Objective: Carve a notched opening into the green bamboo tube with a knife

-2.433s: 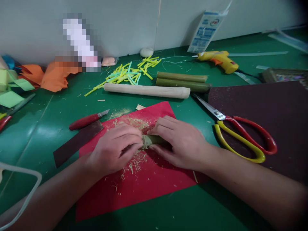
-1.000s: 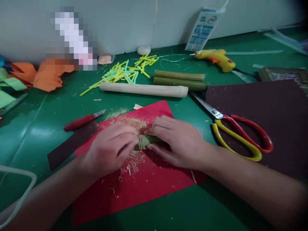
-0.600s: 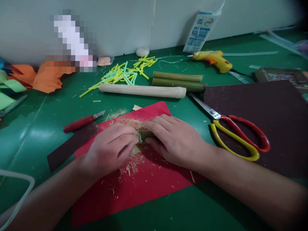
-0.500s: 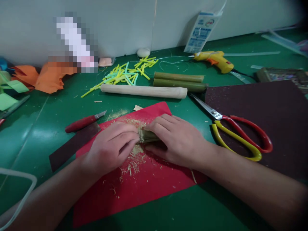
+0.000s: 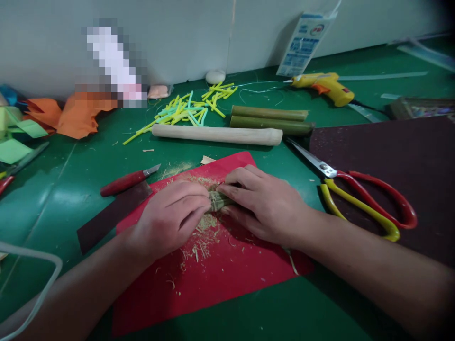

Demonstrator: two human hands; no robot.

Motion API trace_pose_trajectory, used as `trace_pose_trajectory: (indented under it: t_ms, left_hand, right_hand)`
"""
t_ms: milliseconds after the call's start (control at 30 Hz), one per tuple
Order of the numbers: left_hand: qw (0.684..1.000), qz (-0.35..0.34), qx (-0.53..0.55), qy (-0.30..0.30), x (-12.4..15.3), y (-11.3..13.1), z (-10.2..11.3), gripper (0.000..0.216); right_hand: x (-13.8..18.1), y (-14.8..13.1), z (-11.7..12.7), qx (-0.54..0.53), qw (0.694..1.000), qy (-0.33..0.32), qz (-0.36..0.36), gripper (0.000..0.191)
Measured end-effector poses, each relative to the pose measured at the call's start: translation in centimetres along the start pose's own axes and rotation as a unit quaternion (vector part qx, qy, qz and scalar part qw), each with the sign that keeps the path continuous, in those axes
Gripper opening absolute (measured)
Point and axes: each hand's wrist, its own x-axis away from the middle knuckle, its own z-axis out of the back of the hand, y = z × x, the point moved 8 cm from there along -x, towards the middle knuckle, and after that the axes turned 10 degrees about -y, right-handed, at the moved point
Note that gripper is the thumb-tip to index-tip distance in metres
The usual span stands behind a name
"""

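A short piece of green bamboo (image 5: pixel 219 201) lies between my hands, low over a red sheet (image 5: pixel 213 284). My left hand (image 5: pixel 172 215) is closed on its left end, thumb and fingers pinched together. Around the right part of the bamboo my right hand (image 5: pixel 268 203) is closed, hiding that end. Pale shavings and dust (image 5: pixel 202 246) are scattered on the sheet under and around both hands. Left of the sheet lies a red-handled carving knife (image 5: pixel 124 183), beside a dark strip of sandpaper (image 5: pixel 113 218).
Behind the sheet lie a peeled bamboo stick (image 5: pixel 216 135), green bamboo pieces (image 5: pixel 270 124) and cut yellow straws (image 5: pixel 177 111). Scissors (image 5: pixel 362 194) rest on a dark sheet (image 5: pixel 391 156) at the right. A yellow glue gun (image 5: pixel 329 87) and orange paper (image 5: pixel 80 116) sit farther back.
The whole view has shifted slightly, so things appear farther right. My right fingers have shifted a little on the bamboo; my left hand keeps its pinch.
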Motion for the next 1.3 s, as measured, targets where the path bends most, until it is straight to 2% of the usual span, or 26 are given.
trace_pose_trajectory:
  t_ms: [67, 300, 500, 633, 733, 867, 1033, 1167, 1300]
  left_hand:
    - [1.000, -0.005, 0.003, -0.006, 0.0, 0.0, -0.1, 0.009]
    - [0.999, 0.048, 0.007, -0.007, 0.0, -1.7, 0.0, 0.009]
    - [1.000, 0.003, 0.026, 0.007, -0.2, -0.5, 0.2, 0.009]
    - [1.000, 0.016, 0.024, 0.002, -0.2, -0.7, 0.1, 0.009]
    - [1.000, 0.002, 0.027, -0.002, -0.1, -0.4, -0.1, 0.010]
    - [1.000, 0.013, 0.011, 0.018, -0.1, -0.6, 0.1, 0.011]
    - [1.000, -0.011, 0.007, 0.010, 0.0, 0.1, 0.0, 0.010]
    - [1.000, -0.001, -0.009, 0.021, -0.1, 0.1, 0.3, 0.009]
    - [0.998, -0.053, -0.023, -0.007, -0.2, 0.8, -0.1, 0.010]
  right_hand:
    - [0.0, 0.0, 0.0, 0.001, 1.000, -0.003, 0.000, 0.030]
    - [0.1, -0.3, -0.2, 0.018, 1.000, 0.002, 0.023, 0.031]
    - [0.1, -0.4, -0.1, 0.001, 1.000, 0.005, 0.029, 0.031]
    - [0.1, -0.4, 0.1, 0.004, 1.000, 0.009, 0.028, 0.031]
    - [0.2, -0.4, 0.1, 0.003, 0.999, 0.012, 0.031, 0.030]
    - [0.3, -0.3, 0.0, 0.001, 1.000, 0.007, 0.030, 0.031]
    - [0.4, -0.4, 0.0, 0.006, 0.999, 0.012, 0.035, 0.030]
    - [0.4, -0.3, 0.0, 0.003, 0.999, 0.012, 0.034, 0.030]
    - [0.3, -0.3, 0.1, -0.002, 0.999, 0.017, 0.038, 0.027]
